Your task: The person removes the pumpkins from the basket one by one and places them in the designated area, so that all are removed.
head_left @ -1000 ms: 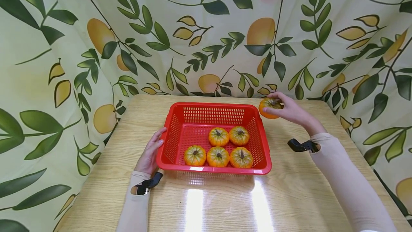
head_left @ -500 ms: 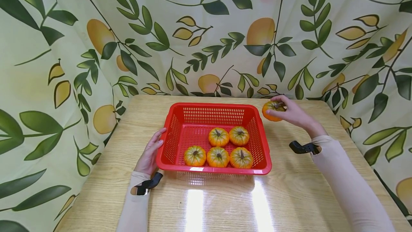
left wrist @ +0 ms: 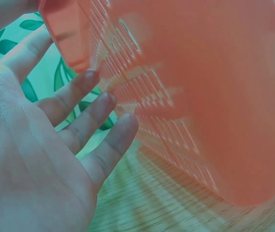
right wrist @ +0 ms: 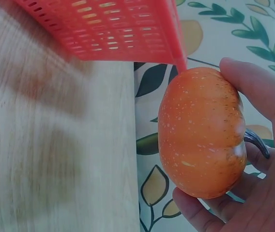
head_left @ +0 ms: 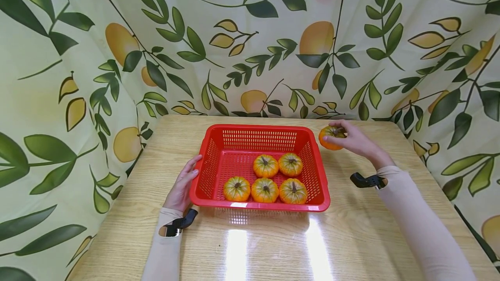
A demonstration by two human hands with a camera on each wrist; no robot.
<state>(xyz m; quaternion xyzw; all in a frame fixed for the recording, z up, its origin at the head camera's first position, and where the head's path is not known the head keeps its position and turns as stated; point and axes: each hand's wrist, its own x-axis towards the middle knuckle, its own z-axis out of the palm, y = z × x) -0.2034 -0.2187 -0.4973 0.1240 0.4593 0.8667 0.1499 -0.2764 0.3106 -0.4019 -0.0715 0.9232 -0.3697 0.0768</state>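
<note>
My right hand [head_left: 355, 138] holds a small orange pumpkin [head_left: 329, 143] just off the back right corner of a red plastic basket [head_left: 259, 205]. In the right wrist view, thumb and fingers grip the pumpkin [right wrist: 200, 135] by its edges, with its dark stem toward the palm and its underside facing the camera. My left hand [head_left: 181, 188] is at the basket's left side. The left wrist view has its fingers [left wrist: 115, 140] stretched out, fingertips right at the slotted basket wall [left wrist: 215, 96]. Inside the basket, several similar pumpkins [head_left: 265, 190] sit stem up, mostly along the front and right.
A light wooden table [head_left: 273, 246] carries the basket. Behind and beside it hangs a leaf-and-fruit patterned cloth [head_left: 265, 25], close to the table's back edge. Each wrist wears a black strap-on device, as on the right wrist strap [head_left: 367, 180].
My right hand has moved slightly right and toward me with the pumpkin, away from the basket's rim, slowing in the last half second. Left hand and basket stay put.
</note>
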